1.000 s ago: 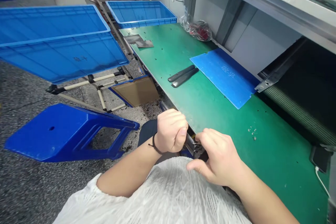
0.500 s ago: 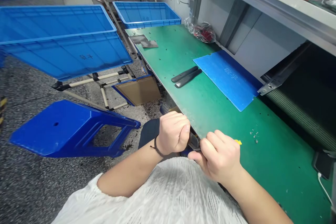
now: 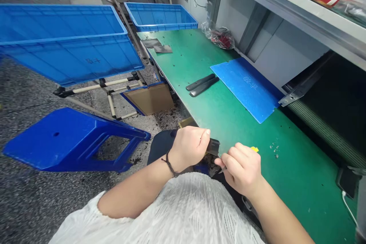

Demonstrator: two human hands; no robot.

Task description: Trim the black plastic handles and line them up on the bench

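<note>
My left hand (image 3: 190, 146) is wrapped around a black plastic piece (image 3: 213, 147), whose end sticks out past the thumb toward the right. My right hand (image 3: 241, 166) grips a small bladed tool with a yellow end (image 3: 254, 149). Thin metal shows by the right fingertips, close to the end of the black piece, but most of the tool is hidden in the fist. Both hands are at the bench's front edge, over my lap. Two long black plastic pieces (image 3: 202, 84) lie side by side on the green bench top (image 3: 183, 59).
A blue plastic sheet (image 3: 248, 87) lies toward the back of the bench. Blue crates (image 3: 97, 57) and a blue stool (image 3: 63, 133) stand to the left. A metal shelf (image 3: 280, 4) overhangs the bench, and a phone (image 3: 348, 180) with a white cable lies at right.
The hands have drawn slightly apart, and more of the black piece shows, tilted up from my left hand. Metal of the tool now shows at the right fingertips.
</note>
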